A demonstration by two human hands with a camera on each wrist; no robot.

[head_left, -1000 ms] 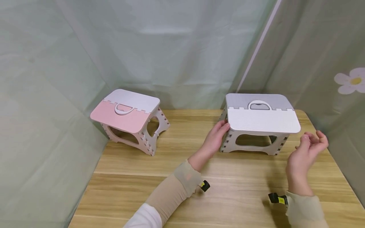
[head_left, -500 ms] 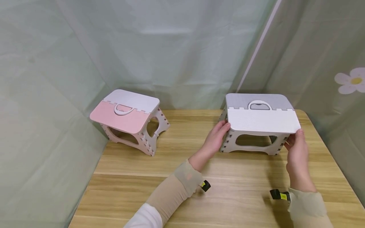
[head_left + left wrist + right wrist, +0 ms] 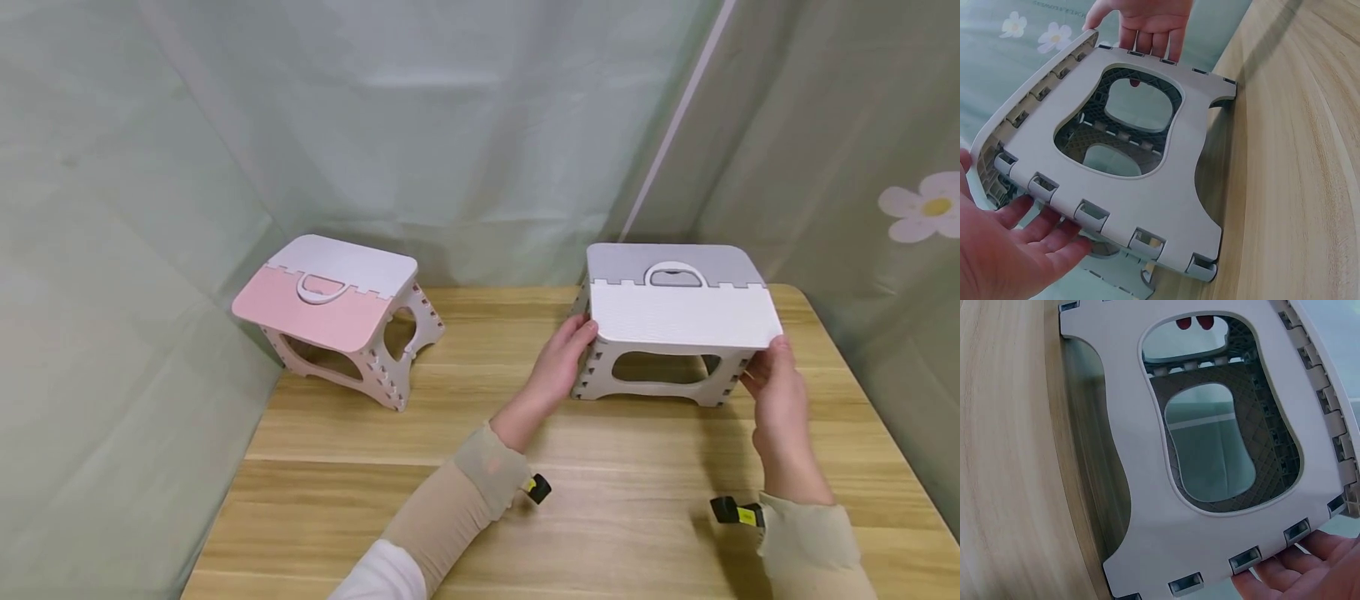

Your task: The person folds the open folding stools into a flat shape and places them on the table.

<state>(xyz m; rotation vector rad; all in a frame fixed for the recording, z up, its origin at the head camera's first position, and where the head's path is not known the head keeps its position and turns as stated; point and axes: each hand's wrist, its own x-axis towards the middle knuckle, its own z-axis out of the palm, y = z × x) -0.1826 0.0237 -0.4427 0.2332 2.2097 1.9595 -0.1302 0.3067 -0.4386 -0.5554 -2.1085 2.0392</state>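
A folding step stool (image 3: 684,318) with a grey and white top stands unfolded at the table's back right. My left hand (image 3: 557,364) holds its left end, thumb at the seat edge and fingers against the leg side. Its right end is held by my right hand (image 3: 782,398), whose thumb lies at the front right corner. In the left wrist view both hands flank the stool's leg panel (image 3: 1175,200), which has a large rounded opening. Fingers (image 3: 1275,575) of the right hand reach around the panel's edge in the right wrist view. Parts of the fingertips are hidden behind the legs.
A pink and white folding stool (image 3: 322,321) stands unfolded at the back left of the wooden table (image 3: 360,492). Pale green curtains (image 3: 450,125) hang behind and on both sides, close to the table's edges.
My right hand, earlier raised beside the grey and white stool, has moved left and taken hold of its right end. The left hand has kept its hold on the left end.
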